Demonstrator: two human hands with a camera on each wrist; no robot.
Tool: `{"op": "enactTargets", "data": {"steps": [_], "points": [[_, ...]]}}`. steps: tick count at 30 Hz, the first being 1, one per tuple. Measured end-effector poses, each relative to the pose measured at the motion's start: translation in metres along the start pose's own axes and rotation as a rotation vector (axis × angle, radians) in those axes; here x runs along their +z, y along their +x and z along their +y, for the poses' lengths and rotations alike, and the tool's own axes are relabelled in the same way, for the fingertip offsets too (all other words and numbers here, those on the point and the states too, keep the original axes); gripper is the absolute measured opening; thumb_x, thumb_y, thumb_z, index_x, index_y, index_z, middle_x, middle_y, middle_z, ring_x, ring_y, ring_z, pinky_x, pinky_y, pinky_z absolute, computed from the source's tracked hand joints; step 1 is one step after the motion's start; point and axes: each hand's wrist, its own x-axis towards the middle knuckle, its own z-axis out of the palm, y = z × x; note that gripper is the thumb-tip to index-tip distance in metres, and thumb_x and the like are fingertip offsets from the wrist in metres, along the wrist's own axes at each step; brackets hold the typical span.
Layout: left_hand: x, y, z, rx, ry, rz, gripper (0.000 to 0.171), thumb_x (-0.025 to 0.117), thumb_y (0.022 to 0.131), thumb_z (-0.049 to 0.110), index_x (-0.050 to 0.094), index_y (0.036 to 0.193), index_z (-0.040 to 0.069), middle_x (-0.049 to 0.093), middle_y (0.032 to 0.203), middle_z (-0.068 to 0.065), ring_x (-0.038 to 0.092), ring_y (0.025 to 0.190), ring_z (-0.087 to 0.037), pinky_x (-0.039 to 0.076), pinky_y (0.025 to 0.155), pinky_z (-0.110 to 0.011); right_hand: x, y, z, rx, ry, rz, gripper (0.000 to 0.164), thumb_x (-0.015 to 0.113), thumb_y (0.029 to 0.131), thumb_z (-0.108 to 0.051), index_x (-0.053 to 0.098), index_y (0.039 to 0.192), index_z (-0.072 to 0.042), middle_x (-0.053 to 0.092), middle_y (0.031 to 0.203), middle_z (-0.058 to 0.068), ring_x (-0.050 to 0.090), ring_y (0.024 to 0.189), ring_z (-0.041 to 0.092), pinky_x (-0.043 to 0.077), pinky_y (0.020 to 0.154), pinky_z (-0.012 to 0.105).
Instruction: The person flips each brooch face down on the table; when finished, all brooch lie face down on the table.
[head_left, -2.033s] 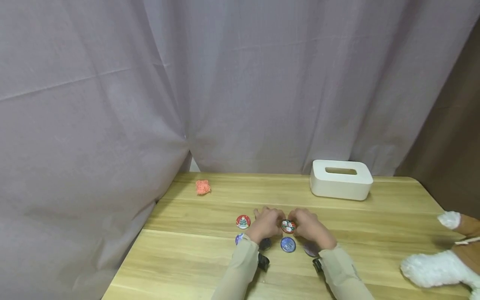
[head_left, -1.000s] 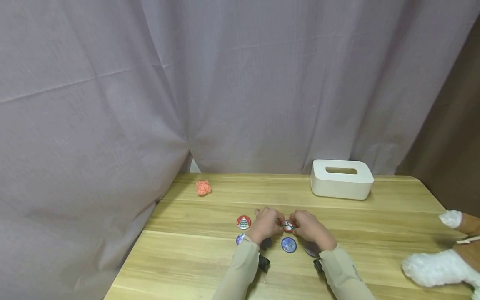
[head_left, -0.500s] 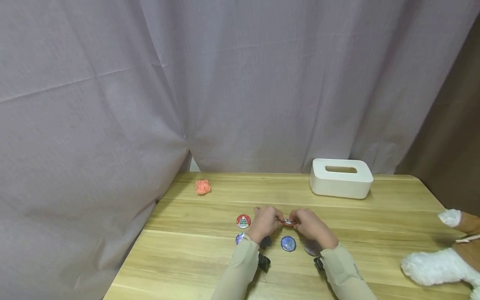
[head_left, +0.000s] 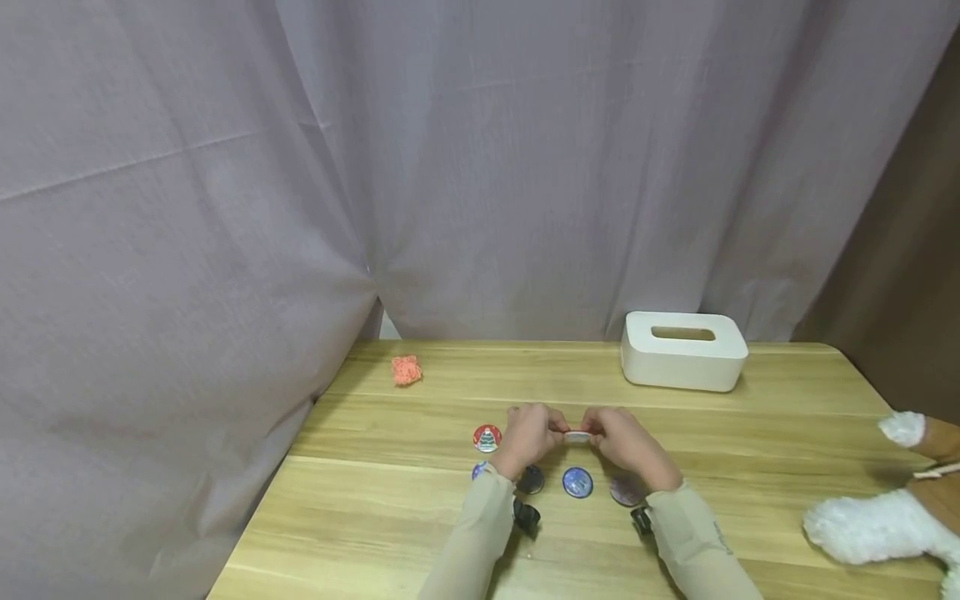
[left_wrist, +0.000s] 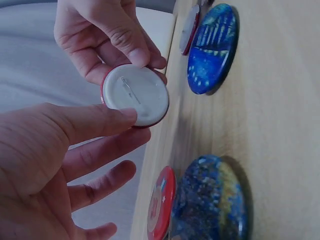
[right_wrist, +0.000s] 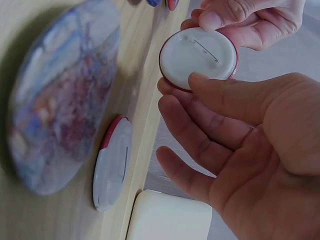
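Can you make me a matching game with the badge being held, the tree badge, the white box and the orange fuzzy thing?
Things:
1. held badge
2. tree badge
3. white box
4. orange fuzzy thing

Places and states:
A. near the back right of the table
B. red, lying picture side up
C. near the back left of the table
D. off the table, white pin side showing in both wrist views

Right pairs: 1-D, 2-B, 3-A, 4-C

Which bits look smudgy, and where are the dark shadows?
Right wrist view: the big badge looks smudgy, dark shadow beside it, while the held badge is clearer; left wrist view: bluish tint, dark shadow by the speckled badge; head view: fairly even light, held badge too tiny for detail.
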Motion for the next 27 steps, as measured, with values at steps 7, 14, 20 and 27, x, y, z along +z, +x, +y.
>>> {"op": "enactTargets", "data": {"steps": [7, 14, 20, 27], "points": [[-0.0014, -0.0005, -0.0007, -0.019, -0.056, -0.029, 0.011, 0.084, 0.079, 0.016, 0.078, 0.076, 0.024, 0.072, 0.073, 0.018, 0.057, 0.074, 0.004, 0.038, 0.090, -0.042, 0.0006, 0.0002, 0.0000, 0.007, 0.034, -0.016, 0.019, 0.069, 0.079, 0.011, 0.068, 0.082, -0.007, 0.063, 0.072, -0.001, 0.054, 0.068, 0.013, 0.048, 0.066, 0.037], [-0.0009, 0.0010, -0.0004, -0.046, -0.048, -0.061, 0.011, 0.083, 0.077, 0.013, 0.078, 0.078, 0.023, 0.072, 0.073, 0.018, 0.056, 0.069, 0.006, 0.039, 0.094, -0.041, 0.0030, 0.0001, -0.0017, 0.014, 0.053, -0.032, 0.022, 0.067, 0.075, 0.015, 0.065, 0.088, -0.003, 0.058, 0.069, 0.000, 0.050, 0.063, 0.012, 0.044, 0.060, 0.030], [0.0005, 0.0013, 0.0005, -0.064, -0.037, -0.090, 0.014, 0.085, 0.077, 0.014, 0.077, 0.086, 0.022, 0.071, 0.071, 0.016, 0.056, 0.070, 0.005, 0.039, 0.088, -0.039, 0.0060, -0.0004, -0.0032, 0.045, 0.044, -0.034, 0.029, 0.067, 0.073, 0.015, 0.062, 0.098, 0.000, 0.053, 0.065, -0.002, 0.046, 0.058, 0.011, 0.039, 0.055, 0.027], [0.0031, 0.0009, 0.0005, -0.082, -0.034, -0.103, 0.019, 0.085, 0.077, 0.013, 0.075, 0.091, 0.022, 0.072, 0.073, 0.014, 0.059, 0.075, 0.001, 0.037, 0.088, -0.041, 0.0068, -0.0009, -0.0048, 0.075, 0.030, -0.040, 0.032, 0.070, 0.072, 0.014, 0.061, 0.098, -0.003, 0.055, 0.067, -0.001, 0.049, 0.060, 0.013, 0.041, 0.057, 0.030]]}}
